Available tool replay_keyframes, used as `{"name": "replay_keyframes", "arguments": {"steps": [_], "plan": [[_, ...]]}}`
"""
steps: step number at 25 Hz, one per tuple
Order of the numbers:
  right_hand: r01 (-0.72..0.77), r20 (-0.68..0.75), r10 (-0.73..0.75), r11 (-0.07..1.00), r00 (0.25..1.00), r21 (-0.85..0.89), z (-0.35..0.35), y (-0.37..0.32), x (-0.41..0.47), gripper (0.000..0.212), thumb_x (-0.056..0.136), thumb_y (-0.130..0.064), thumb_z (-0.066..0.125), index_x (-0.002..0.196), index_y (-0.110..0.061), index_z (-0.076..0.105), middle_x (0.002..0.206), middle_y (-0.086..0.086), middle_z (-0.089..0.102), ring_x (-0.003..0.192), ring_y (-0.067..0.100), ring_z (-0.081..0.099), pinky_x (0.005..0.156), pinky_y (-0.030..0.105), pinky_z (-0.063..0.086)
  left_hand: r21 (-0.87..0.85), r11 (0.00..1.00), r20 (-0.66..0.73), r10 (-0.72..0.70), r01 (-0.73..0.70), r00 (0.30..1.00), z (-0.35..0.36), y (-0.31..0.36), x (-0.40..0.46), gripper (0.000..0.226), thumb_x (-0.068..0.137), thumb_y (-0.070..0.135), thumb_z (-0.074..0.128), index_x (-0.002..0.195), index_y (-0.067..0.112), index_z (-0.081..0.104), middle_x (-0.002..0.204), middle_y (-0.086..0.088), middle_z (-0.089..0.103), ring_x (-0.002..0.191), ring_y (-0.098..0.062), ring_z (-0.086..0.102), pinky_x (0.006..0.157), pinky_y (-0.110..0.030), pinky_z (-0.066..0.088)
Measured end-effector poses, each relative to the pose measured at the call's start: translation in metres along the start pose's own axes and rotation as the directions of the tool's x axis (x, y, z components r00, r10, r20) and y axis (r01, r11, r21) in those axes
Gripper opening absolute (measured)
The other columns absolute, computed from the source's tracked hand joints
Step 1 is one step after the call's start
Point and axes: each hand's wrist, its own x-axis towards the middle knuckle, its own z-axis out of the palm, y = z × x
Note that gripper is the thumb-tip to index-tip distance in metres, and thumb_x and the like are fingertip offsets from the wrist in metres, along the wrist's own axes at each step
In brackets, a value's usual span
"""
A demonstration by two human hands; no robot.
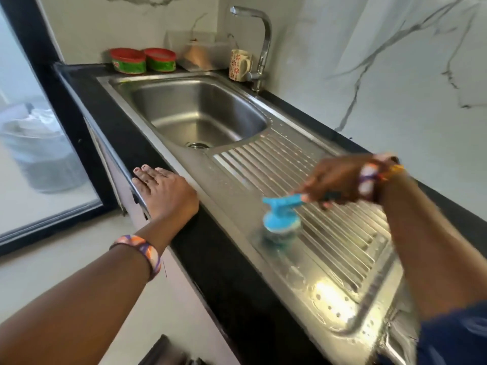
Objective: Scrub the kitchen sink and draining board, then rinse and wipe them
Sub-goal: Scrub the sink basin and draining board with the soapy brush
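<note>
A light, stiff blue scrubbing brush (281, 217) is gripped by its handle in the right hand (340, 181) and pressed onto the wet, probably slippery draining board (329, 233) near the desk's front edge. The left hand (163, 192) is laid flat, fingers spread, on the desk's front edge beside the sink (195, 111)
</note>
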Motion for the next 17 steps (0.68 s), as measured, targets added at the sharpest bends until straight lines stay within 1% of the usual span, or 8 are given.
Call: {"name": "replay_keyframes", "arguments": {"steps": [2, 3, 4, 6, 9, 12, 15, 17], "plan": [[-0.121, 0.128, 0.118, 0.992, 0.985, 0.018, -0.001, 0.029, -0.032, 0.020, 0.089, -0.018, 0.061, 0.105, -0.021, 0.071, 0.055, 0.003, 0.055, 0.039, 0.006, 0.037, 0.036, 0.014, 0.030, 0.013, 1.000, 0.000, -0.015, 0.015, 1.000, 0.000, 0.004, -0.001, 0.059, 0.095, 0.013, 0.028, 0.144, -0.012, 0.007, 0.153, -0.030, 0.000, 0.143, -0.042, -0.005, 0.118, -0.049, -0.002], [-0.096, 0.141, 0.093, 0.995, 0.986, 0.013, 0.001, 0.033, -0.035, 0.021, 0.089, -0.017, 0.060, 0.108, -0.021, 0.069, 0.055, 0.003, 0.054, 0.038, 0.004, 0.037, 0.036, 0.013, 0.030, 0.017, 1.000, 0.003, -0.020, 0.020, 1.000, 0.001, 0.005, -0.001, 0.059, 0.095, 0.012, 0.028, 0.144, -0.012, 0.006, 0.153, -0.029, -0.001, 0.143, -0.041, -0.006, 0.118, -0.048, -0.003], [-0.033, 0.100, 0.033, 0.999, 0.994, 0.004, 0.002, 0.031, -0.031, 0.023, 0.090, -0.017, 0.058, 0.111, -0.020, 0.068, 0.055, 0.002, 0.054, 0.037, 0.002, 0.039, 0.037, 0.012, 0.031, 0.016, 1.000, 0.005, -0.025, 0.025, 1.000, 0.001, 0.005, 0.000, 0.059, 0.094, 0.011, 0.027, 0.144, -0.012, 0.005, 0.154, -0.028, -0.001, 0.143, -0.040, -0.006, 0.118, -0.047, -0.003], [0.138, -0.084, -0.139, 0.990, 0.987, -0.016, 0.002, 0.016, 0.000, 0.026, 0.092, -0.017, 0.056, 0.117, -0.015, 0.065, 0.057, 0.000, 0.053, 0.036, -0.001, 0.041, 0.038, 0.010, 0.031, 0.018, 0.999, 0.002, -0.036, 0.036, 0.999, 0.002, 0.006, 0.001, 0.060, 0.094, 0.010, 0.027, 0.145, -0.011, 0.005, 0.154, -0.027, -0.002, 0.144, -0.039, -0.006, 0.119, -0.045, -0.003], [0.252, -0.271, -0.209, 0.959, 0.940, 0.131, 0.012, -0.026, 0.080, 0.032, 0.092, -0.014, 0.054, 0.123, -0.012, 0.061, 0.060, -0.004, 0.049, 0.046, 0.003, 0.038, 0.041, 0.011, 0.030, 0.034, 0.999, -0.003, -0.038, 0.038, 0.999, 0.004, 0.005, 0.002, 0.060, 0.093, 0.010, 0.027, 0.145, -0.011, 0.005, 0.154, -0.026, -0.001, 0.144, -0.037, -0.005, 0.119, -0.043, -0.002], [0.365, -0.233, -0.315, 0.906, 0.920, 0.215, 0.037, -0.043, 0.110, 0.038, 0.093, -0.011, 0.051, 0.131, -0.007, 0.054, 0.068, -0.006, 0.051, 0.049, 0.001, 0.039, 0.048, 0.010, 0.037, 0.062, 0.998, -0.021, -0.019, 0.021, 1.000, 0.004, 0.005, 0.003, 0.061, 0.091, 0.008, 0.029, 0.145, -0.012, 0.006, 0.154, -0.027, 0.000, 0.144, -0.037, -0.004, 0.119, -0.043, -0.002], [0.296, -0.129, -0.267, 0.842, 0.955, 0.450, 0.031, -0.033, 0.068, 0.034, 0.092, -0.010, 0.055, 0.126, -0.010, 0.058, 0.056, -0.002, 0.052, 0.035, 0.000, 0.040, 0.034, 0.010, 0.029, 0.053, 0.998, -0.019, -0.027, 0.028, 0.999, 0.003, 0.004, 0.004, 0.063, 0.090, 0.007, 0.030, 0.145, -0.012, 0.005, 0.154, -0.027, -0.001, 0.144, -0.037, -0.005, 0.119, -0.042, -0.003], [0.221, 0.050, -0.245, 0.932, 0.968, 0.287, 0.018, 0.003, 0.027, 0.024, 0.089, -0.020, 0.060, 0.111, -0.025, 0.068, 0.056, -0.001, 0.055, 0.039, 0.001, 0.040, 0.037, 0.013, 0.031, 0.044, 0.999, -0.005, -0.026, 0.026, 1.000, 0.003, 0.003, 0.004, 0.063, 0.091, 0.007, 0.030, 0.145, -0.011, 0.003, 0.154, -0.026, -0.003, 0.144, -0.036, -0.007, 0.118, -0.042, -0.004]]}}
